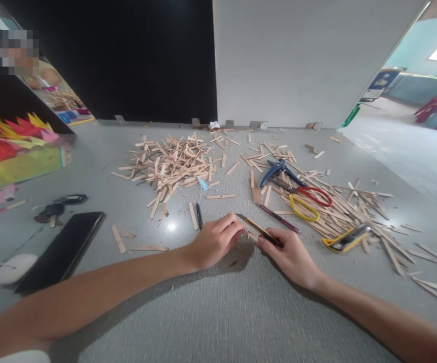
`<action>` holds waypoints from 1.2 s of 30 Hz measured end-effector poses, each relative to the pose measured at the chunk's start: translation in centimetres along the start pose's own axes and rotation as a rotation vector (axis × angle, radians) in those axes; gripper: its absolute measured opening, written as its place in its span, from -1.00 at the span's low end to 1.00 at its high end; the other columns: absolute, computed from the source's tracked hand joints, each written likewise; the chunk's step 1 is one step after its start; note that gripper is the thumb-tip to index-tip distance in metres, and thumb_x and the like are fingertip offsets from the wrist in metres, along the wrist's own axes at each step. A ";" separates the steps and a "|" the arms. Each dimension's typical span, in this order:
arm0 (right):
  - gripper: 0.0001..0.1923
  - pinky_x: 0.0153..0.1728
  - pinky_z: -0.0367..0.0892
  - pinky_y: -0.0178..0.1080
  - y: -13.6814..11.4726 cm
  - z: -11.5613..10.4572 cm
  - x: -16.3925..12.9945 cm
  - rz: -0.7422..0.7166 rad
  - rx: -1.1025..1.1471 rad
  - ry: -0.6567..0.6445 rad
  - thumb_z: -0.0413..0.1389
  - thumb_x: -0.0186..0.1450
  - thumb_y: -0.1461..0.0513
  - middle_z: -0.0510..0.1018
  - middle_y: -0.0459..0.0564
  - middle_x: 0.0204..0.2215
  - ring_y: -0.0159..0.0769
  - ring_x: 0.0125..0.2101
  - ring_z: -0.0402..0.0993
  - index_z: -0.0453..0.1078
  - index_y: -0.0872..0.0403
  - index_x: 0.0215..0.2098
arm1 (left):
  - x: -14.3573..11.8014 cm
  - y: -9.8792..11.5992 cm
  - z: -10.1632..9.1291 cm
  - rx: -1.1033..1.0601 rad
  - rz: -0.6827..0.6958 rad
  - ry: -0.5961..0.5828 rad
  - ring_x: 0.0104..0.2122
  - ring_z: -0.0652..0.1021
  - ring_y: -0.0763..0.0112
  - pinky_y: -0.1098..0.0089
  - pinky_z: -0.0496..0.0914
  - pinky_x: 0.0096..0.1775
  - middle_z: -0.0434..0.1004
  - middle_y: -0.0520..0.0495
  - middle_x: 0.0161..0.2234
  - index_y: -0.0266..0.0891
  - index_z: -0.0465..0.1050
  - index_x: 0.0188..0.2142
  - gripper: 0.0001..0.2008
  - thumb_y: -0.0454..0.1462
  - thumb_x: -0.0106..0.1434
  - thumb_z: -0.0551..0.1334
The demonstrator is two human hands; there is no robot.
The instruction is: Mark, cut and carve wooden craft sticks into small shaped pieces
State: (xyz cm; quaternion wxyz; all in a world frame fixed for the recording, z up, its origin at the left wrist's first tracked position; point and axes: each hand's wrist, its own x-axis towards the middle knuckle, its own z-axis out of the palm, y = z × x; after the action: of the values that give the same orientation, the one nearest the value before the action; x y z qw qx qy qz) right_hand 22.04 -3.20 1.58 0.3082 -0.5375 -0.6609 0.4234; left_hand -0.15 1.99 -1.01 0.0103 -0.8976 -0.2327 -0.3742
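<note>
Grey and faintly speckled, the worktop (211,307) runs back to a white panel (302,60) beside a black one (127,55), both standing upright at its far edge. To the right the room opens onto a pale floor with red chairs (436,103) and teal walls. Wooden sticks lie in a heap (173,164) at centre and in a looser spread (354,214) on the right, where scissors with red and yellow handles (307,201) and a blue-handled tool (279,170) rest among them. A yellow utility knife (345,239) lies near the right hand. On the left sit a dark phone (61,249), keys (55,207), a white mouse (12,268) and bright folded paper (12,136). Near the middle, the left hand (213,244) pinches the end of a small stick with its fingers pressed together, while the right hand (292,257) grips a slim knife (260,230) whose tip meets that stick, just above the surface
</note>
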 end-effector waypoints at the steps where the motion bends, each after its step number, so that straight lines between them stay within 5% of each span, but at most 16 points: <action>1: -0.60 -0.50 0.02 -0.28 0.0 0.0 0.0 -0.003 0.002 0.001 0.06 0.37 -0.03 0.11 -0.19 -0.55 -0.35 -0.49 0.04 0.14 -0.03 -0.52 | 0.0 0.0 0.0 0.018 0.008 -0.006 -0.41 0.60 0.44 0.48 0.50 -0.40 0.53 -0.05 -0.31 -0.30 0.44 -0.11 -0.68 -0.31 0.67 -0.06; 18: -0.62 -0.48 0.03 -0.27 -0.1 0.1 -0.5 -0.072 -0.016 -0.038 0.04 0.42 0.02 0.15 -0.19 -0.53 -0.35 -0.48 0.05 0.17 -0.02 -0.50 | 0.1 0.9 0.0 0.347 0.195 -0.091 -0.43 0.59 0.29 0.39 0.46 -0.48 0.53 -0.08 -0.41 -0.31 0.38 -0.24 -0.67 -0.56 0.50 -0.07; 36: -0.55 -0.51 0.05 -0.29 0.0 0.5 -0.2 -0.069 -0.056 -0.025 0.07 0.43 -0.05 0.18 -0.18 -0.55 -0.36 -0.50 0.06 0.17 -0.01 -0.51 | -1.0 1.2 1.2 0.423 0.091 -0.105 -0.43 0.67 0.21 0.36 0.56 -0.47 0.61 -0.21 -0.38 -0.42 0.44 -0.11 -0.72 -0.57 0.46 -0.02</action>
State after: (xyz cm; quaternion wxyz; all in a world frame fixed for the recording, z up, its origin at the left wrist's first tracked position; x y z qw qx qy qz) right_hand 21.64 -3.52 1.37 0.2991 -0.5176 -0.6945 0.4004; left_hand 0.58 0.79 -2.36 0.2030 -0.9034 -0.2655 -0.2687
